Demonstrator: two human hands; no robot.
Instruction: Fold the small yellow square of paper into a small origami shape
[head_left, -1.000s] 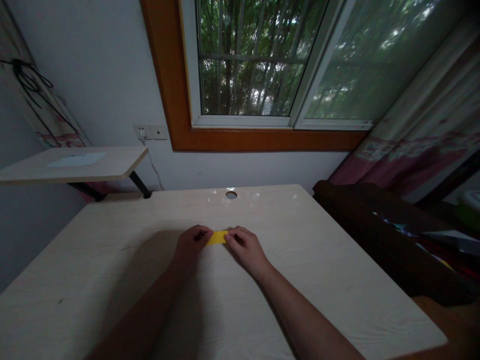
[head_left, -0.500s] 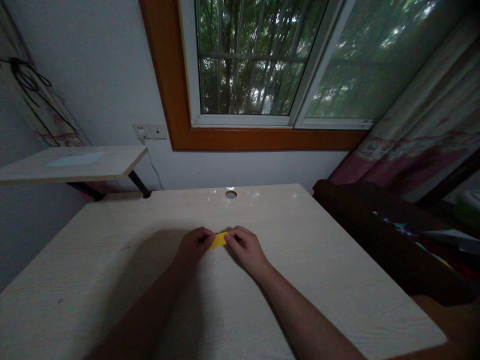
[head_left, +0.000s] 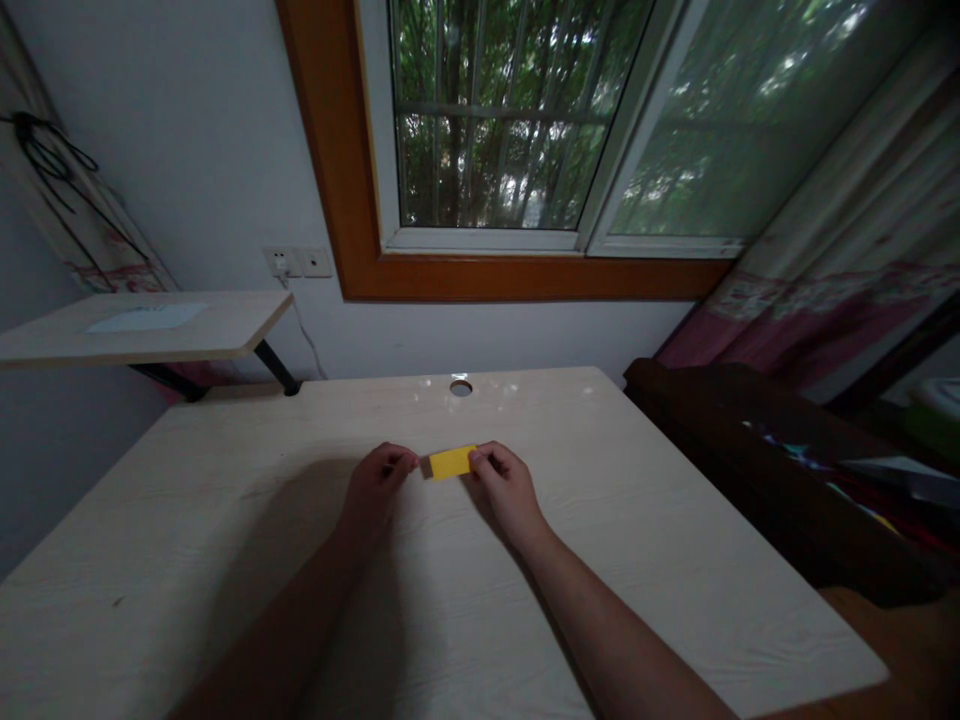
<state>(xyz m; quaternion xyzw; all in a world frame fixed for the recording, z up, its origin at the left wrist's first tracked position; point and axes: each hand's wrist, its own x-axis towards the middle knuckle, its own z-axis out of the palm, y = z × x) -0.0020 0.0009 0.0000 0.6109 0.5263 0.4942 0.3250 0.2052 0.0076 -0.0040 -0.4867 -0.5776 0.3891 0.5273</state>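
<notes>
A small yellow rectangular slip, seemingly folded paper (head_left: 450, 462), sits at the centre of the frame, lying low over the pale wood-grain counter (head_left: 225, 560). Its long side runs left to right. Its visible face is plain yellow, and no print or lettering can be made out in the dim light.

The right hand (head_left: 508, 487) has its fingers (head_left: 480, 460) closed in a pinch on the slip's right end. The left hand (head_left: 377, 480) is curled, with its fingers (head_left: 405, 462) just beside the slip's left end. Whether they touch or grip it cannot be told. Both forearms reach in from the bottom of the frame.

Just above the hands, a round cable hole (head_left: 460, 387) is cut into the counter's far edge. In the upper left, a white double wall socket (head_left: 298, 262) has a thin white cable running down from it, and its markings are too small to read. At the left edge, a pale wooden side shelf (head_left: 225, 335) carries a light-coloured sheet (head_left: 146, 318). A window with an orange-brown wooden frame (head_left: 480, 282) fills the top centre. A pink and cream patterned curtain (head_left: 825, 300) hangs at the right, above a dark wooden piece of furniture (head_left: 750, 450).
</notes>
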